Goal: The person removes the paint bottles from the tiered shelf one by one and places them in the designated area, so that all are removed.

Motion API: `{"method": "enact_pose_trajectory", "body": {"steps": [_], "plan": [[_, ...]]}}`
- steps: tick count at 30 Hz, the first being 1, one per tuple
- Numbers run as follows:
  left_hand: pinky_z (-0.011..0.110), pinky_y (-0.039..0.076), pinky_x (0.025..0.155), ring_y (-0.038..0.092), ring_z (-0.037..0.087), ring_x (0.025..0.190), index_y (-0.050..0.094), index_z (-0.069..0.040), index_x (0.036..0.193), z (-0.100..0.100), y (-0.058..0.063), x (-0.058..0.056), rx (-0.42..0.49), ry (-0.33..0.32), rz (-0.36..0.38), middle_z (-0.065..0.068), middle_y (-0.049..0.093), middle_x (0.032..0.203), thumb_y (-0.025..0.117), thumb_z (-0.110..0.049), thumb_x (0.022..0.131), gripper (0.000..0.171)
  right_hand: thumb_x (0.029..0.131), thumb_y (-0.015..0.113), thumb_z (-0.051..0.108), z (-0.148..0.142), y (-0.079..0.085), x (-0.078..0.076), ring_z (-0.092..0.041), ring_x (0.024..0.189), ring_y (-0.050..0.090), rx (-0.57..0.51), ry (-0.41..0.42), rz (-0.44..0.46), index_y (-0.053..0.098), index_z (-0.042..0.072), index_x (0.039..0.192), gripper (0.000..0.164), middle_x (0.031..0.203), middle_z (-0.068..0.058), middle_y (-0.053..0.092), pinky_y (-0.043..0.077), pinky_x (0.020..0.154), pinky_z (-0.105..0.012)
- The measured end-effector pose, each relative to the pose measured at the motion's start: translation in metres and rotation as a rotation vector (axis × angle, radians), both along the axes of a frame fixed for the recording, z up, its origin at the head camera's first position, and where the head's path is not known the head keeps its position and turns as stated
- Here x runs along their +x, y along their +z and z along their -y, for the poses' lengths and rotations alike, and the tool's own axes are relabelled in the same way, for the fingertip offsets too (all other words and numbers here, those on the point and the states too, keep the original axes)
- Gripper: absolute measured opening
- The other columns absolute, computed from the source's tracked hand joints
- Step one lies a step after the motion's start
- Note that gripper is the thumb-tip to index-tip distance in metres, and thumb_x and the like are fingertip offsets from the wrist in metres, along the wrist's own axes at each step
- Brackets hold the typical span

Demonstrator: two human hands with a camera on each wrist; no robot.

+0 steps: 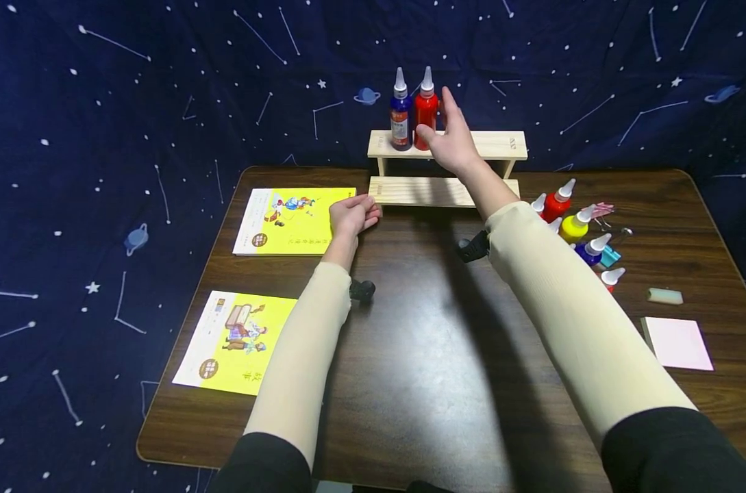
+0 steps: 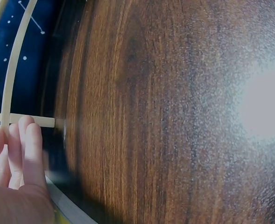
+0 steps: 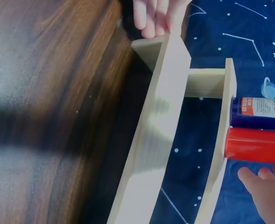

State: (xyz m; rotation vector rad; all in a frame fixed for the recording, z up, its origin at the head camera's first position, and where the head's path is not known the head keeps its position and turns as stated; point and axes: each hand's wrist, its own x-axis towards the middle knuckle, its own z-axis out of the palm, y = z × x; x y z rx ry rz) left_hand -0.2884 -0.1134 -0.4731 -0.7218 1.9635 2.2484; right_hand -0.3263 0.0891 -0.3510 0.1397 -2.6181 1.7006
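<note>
A two-tier wooden shelf (image 1: 423, 192) stands at the back of the table. My left hand (image 1: 351, 215) pinches the left end of its lower board between thumb and fingers, as the left wrist view shows (image 2: 23, 163). On the upper board a dark blue squeeze bottle (image 1: 401, 109) and a red squeeze bottle (image 1: 427, 108) stand upright side by side, both with clear pointed caps. Just right of the red bottle is my right hand (image 1: 457, 142), fingers extended and thumb spread apart. Its thumb overlaps the red bottle's lower part in the head view.
Several more squeeze bottles, including a yellow one (image 1: 573, 229), cluster right of the shelf, partly hidden by my right sleeve. Pink clips, a blue binder clip (image 1: 610, 257), an eraser (image 1: 665, 296) and a notepad (image 1: 679, 344) lie nearby. Two yellow booklets (image 1: 255, 236) lie at left.
</note>
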Motion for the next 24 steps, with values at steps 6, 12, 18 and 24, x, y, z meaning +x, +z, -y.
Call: {"method": "enact_pose_trajectory", "body": {"steps": [6,12,18,24], "plan": [[0.031,0.06,0.072,0.072,0.021,0.08,0.072,-0.005,0.108,0.0,-0.001,-0.001,0.004,0.0,0.001,0.014,0.072,0.09,0.073,-0.013,0.085,0.024,0.094,0.06,0.023,0.002,0.002,-0.003,-0.02,0.127,0.035,0.093,-0.066,-0.006,0.017,0.017,0.154,0.074,0.139,-0.017,0.034,0.034,0.107,-0.021],[0.031,0.06,0.072,0.072,0.021,0.079,0.072,-0.005,0.108,-0.002,0.001,-0.001,0.004,-0.005,0.003,0.013,0.072,0.089,0.073,-0.014,0.085,0.024,0.092,0.063,0.028,0.005,0.0,0.001,-0.021,0.123,0.041,0.186,-0.164,-0.049,0.035,0.015,0.141,0.058,0.135,-0.013,0.039,0.037,0.102,-0.022],[0.033,0.059,0.074,0.072,0.022,0.081,0.072,-0.005,0.109,-0.002,0.002,0.0,0.001,-0.006,0.012,0.013,0.072,0.09,0.072,-0.014,0.086,0.025,0.09,0.066,0.022,0.005,-0.006,0.006,-0.015,0.117,0.055,0.058,-0.241,-0.073,0.036,0.01,0.126,0.049,0.131,-0.008,0.056,0.041,0.1,-0.019],[0.033,0.059,0.074,0.072,0.021,0.081,0.072,-0.005,0.109,-0.001,0.001,0.0,0.002,-0.01,0.002,0.016,0.072,0.096,0.072,-0.014,0.086,0.025,0.087,0.066,0.001,0.005,-0.024,0.027,-0.021,0.111,0.059,-0.319,-0.25,-0.179,0.041,-0.002,0.125,0.046,0.124,-0.018,0.057,0.046,0.099,-0.022]]}}
